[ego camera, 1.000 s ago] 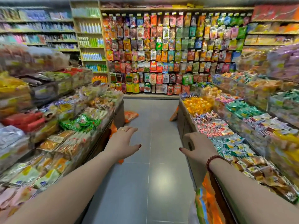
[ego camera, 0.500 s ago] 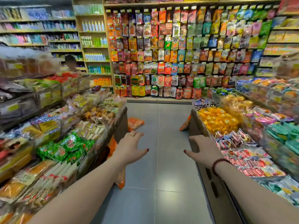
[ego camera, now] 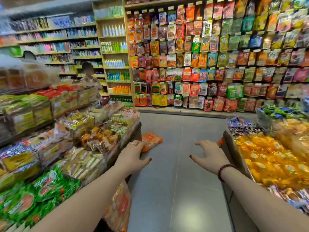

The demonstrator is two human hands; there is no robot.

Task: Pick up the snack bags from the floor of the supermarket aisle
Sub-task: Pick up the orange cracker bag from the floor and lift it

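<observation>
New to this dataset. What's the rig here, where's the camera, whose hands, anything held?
No robot here: a person wears one wide-angle camera on the head, looking forward and down a supermarket aisle. The two bare arms are that person's. The left hand and the right hand reach forward, open, holding nothing. On the grey tiled floor lies a crinkled orange plastic snack bag, just beyond the left hand. Another large orange snack bag leans at the foot of the left display shelf. A wall of hanging snack packets closes the aisle.
</observation>
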